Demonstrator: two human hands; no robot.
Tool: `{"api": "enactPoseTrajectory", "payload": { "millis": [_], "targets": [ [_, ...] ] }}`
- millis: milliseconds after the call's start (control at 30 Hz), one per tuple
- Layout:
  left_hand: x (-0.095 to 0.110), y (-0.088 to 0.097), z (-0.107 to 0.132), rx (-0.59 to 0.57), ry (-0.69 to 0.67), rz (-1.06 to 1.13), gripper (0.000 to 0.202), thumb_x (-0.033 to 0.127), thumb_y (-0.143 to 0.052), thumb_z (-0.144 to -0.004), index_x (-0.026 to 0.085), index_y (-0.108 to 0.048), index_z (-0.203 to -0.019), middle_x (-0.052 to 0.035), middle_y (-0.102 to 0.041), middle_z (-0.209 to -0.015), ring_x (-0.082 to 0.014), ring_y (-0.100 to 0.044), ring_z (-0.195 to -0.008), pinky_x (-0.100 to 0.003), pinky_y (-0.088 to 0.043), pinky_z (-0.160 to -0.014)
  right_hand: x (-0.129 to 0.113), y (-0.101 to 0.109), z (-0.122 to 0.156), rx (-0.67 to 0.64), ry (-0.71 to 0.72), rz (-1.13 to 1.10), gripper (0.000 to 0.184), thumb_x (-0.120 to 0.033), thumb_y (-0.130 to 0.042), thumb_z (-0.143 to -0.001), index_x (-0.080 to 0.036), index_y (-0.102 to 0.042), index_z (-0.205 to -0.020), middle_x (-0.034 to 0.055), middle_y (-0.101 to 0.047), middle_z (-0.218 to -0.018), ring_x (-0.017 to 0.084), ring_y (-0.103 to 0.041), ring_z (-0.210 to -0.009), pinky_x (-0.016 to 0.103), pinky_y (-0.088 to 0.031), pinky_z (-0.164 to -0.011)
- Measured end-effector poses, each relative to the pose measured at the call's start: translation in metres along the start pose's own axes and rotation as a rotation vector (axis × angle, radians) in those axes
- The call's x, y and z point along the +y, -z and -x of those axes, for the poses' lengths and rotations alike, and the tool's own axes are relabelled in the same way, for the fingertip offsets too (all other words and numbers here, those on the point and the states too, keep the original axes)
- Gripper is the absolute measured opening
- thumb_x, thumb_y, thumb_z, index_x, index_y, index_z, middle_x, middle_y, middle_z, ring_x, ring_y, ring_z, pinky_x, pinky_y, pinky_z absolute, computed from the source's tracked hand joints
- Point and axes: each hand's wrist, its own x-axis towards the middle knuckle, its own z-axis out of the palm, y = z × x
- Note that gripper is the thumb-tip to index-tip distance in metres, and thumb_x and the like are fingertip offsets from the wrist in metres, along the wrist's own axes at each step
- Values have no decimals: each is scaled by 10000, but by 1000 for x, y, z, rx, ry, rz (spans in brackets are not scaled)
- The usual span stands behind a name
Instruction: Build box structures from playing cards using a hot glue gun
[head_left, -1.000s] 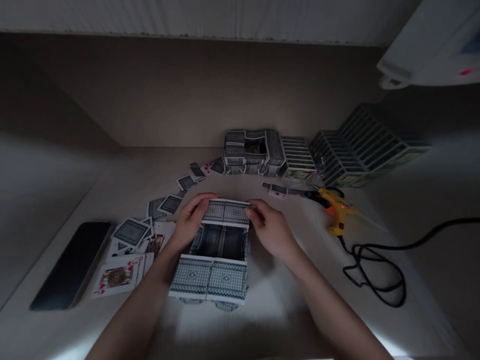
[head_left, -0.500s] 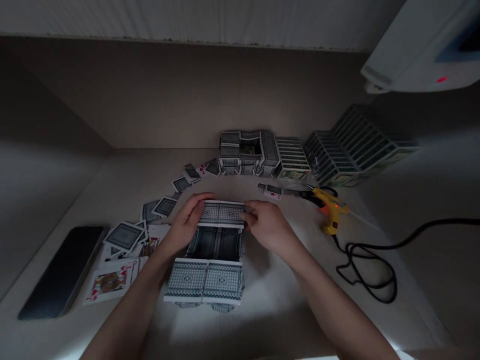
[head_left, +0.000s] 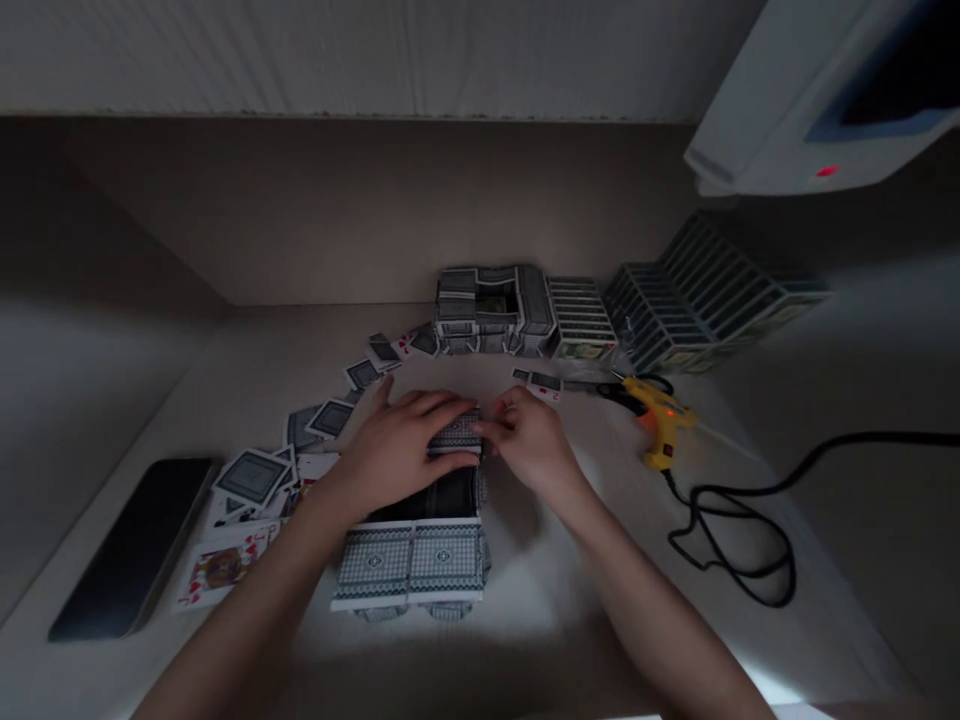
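Note:
A box-like structure made of playing cards sits on the pale table in front of me, patterned backs outward, open in the middle. My left hand lies over its far top edge, fingers spread flat and pressing down on the cards. My right hand is closed in a pinch on the right end of that same far edge. The far cards are mostly hidden under my left hand.
Loose playing cards fan out to the left beside a dark phone. A yellow glue gun with a black cord lies at right. More card structures and ribbed card blocks line the back wall.
My left hand has moved from gripping the far edge's left end to lying flat over the top of it. The right hand stays pinched at the right end. The view shifted slightly.

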Motion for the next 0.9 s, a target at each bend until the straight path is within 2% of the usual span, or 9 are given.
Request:
{"api": "enactPoseTrajectory", "payload": {
  "millis": [167, 367, 433, 500, 600, 667, 700, 800, 900],
  "targets": [
    [3, 0, -10, -35, -40, 85, 519, 561, -586, -795, 267, -546, -1221, -59, -622, -1235, -277, -550, -1160, -565, -174, -1103, 12, -1, -3, 45, 36, -25, 256, -312, -701, -658, -225, -460, -657, -45, -535, -572, 140, -536, -553, 242, -361, -512],
    [7, -3, -15, -2, 29, 77, 418, 497, -631, -775, 265, -587, -1120, -26, -640, -1187, -245, -565, -1123, -512, -236, -1096, 20, -1, -3, 35, 75, -55, 309, -427, -688, -659, -222, -457, -666, -60, -507, -539, 134, -515, -517, 237, -361, -495],
    [7, -3, -15, -1, 40, 76, 423, 486, -637, -772, 270, -578, -1131, -14, -634, -1194, -234, -564, -1128, -499, -242, -1098, 26, 9, 0, 98, 122, -8, 340, -484, -671, -676, -220, -457, -678, -51, -517, -553, 140, -524, -526, 247, -382, -510],
    [7, -4, -14, 4, 42, 73, 436, 496, -628, -779, 272, -570, -1149, -11, -625, -1211, -228, -556, -1145, -491, -240, -1102, 37, 26, 3, 297, 139, 118, 370, -547, -630, -703, -212, -474, -725, -16, -554, -622, 164, -553, -579, 281, -423, -559],
    [6, -4, -14, 2, 34, 71, 435, 491, -624, -787, 269, -566, -1157, -10, -618, -1222, -223, -550, -1155, -480, -245, -1105, 60, 60, 8, 725, 10, 526, 437, -562, -549, -756, -160, -518, -925, 122, -616, -884, 277, -596, -853, 402, -469, -718],
    [6, -4, -14, -6, 32, 71, 424, 478, -628, -787, 262, -570, -1147, -13, -618, -1223, -226, -551, -1152, -473, -266, -1095, 77, 80, 9, 811, -80, 615, 606, -583, -576, -726, -83, -502, -1061, 277, -545, -1103, 426, -505, -1065, 546, -423, -791],
    [6, -3, -15, -10, 31, 72, 419, 473, -631, -786, 258, -574, -1140, -16, -619, -1220, -229, -553, -1147, -471, -279, -1087, 84, 87, 10, 872, -196, 706, 664, -610, -552, -727, -65, -483, -1101, 313, -513, -1147, 465, -479, -1086, 579, -415, -779],
    [7, -1, -16, -22, 32, 71, 410, 469, -634, -785, 252, -582, -1129, -23, -619, -1214, -240, -555, -1135, -469, -311, -1064, 103, 102, 9, 882, -411, 776, 722, -613, -559, -714, -60, -435, -1161, 342, -477, -1203, 487, -483, -1085, 587, -425, -762],
    [8, 1, -17, -37, 35, 77, 405, 468, -632, -791, 258, -585, -1134, -24, -615, -1220, -245, -553, -1138, -468, -326, -1051, 114, 110, 9, 824, -378, 637, 672, -554, -584, -706, -91, -388, -1154, 307, -531, -1131, 429, -559, -995, 520, -459, -713]
  ]
}}
